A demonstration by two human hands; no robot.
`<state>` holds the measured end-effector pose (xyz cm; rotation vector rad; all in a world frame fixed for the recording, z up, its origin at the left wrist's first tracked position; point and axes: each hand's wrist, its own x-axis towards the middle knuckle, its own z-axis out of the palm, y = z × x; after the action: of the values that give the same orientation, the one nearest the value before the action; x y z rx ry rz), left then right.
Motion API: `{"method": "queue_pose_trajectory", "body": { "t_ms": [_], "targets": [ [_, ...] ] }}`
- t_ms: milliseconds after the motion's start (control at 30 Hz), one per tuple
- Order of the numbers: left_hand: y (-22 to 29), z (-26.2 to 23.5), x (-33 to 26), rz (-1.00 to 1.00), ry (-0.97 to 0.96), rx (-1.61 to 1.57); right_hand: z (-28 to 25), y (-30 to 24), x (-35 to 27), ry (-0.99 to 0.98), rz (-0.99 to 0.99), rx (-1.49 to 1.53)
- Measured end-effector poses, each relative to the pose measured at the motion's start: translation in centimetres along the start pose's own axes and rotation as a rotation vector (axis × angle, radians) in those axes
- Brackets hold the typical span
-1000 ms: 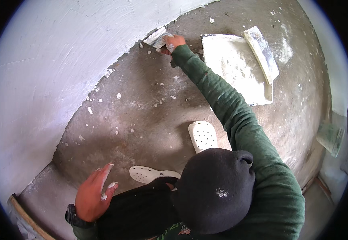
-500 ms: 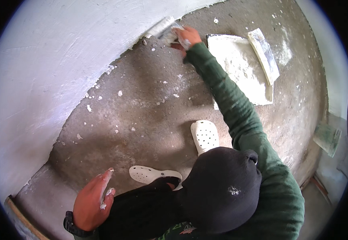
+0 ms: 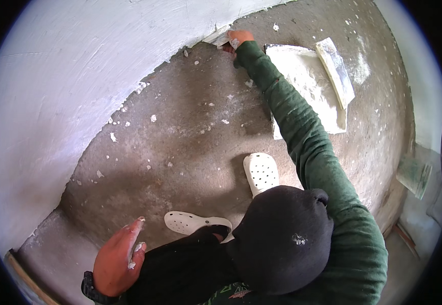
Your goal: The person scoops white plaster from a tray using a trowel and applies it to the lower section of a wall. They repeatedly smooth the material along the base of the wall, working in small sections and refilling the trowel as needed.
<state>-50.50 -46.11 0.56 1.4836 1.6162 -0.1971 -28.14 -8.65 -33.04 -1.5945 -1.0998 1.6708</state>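
Observation:
At the foot of the white wall (image 3: 89, 56), my right hand (image 3: 241, 37) grips a wide putty knife (image 3: 217, 36). Its blade lies against the wall's lower edge, and my fingers partly hide the handle. Low on the left, my left hand (image 3: 116, 262) is held in the air with nothing in it. Its fingers are stretched out, the thumb stands apart, and white paste sticks to the fingertips. Right of my outstretched forearm is a shallow tray (image 3: 344, 121) of white paste. A second wide, paste-smeared blade (image 3: 335, 73) rests across its right side.
Bits of dried paste dot the grey concrete floor (image 3: 180, 137). My knees and white clogs (image 3: 261, 174) are below the tray. A greenish flat panel (image 3: 414, 176) stands by the right wall, and a wooden strip (image 3: 27, 279) runs along the lower left.
My right hand and the putty knife have shifted slightly up and right along the foot of the wall. My left hand has barely moved.

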Motion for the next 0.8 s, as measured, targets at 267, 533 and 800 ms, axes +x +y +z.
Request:
{"method": "queue_pose_trajectory", "body": {
  "t_ms": [267, 533, 800],
  "targets": [
    [0.4, 0.1, 0.4, 0.001, -0.015, -0.019, -2.5, 1.2, 2.2, -0.048, -0.079, 0.218],
    [0.4, -0.6, 0.6, 0.015, 0.018, -0.016, 6.0, 2.0, -5.6, -0.142, 0.132, 0.467],
    [0.4, -0.3, 0.5, 0.007, -0.004, -0.036, 6.7, 4.3, -2.3, -0.086, -0.608, -1.050]
  ]
}}
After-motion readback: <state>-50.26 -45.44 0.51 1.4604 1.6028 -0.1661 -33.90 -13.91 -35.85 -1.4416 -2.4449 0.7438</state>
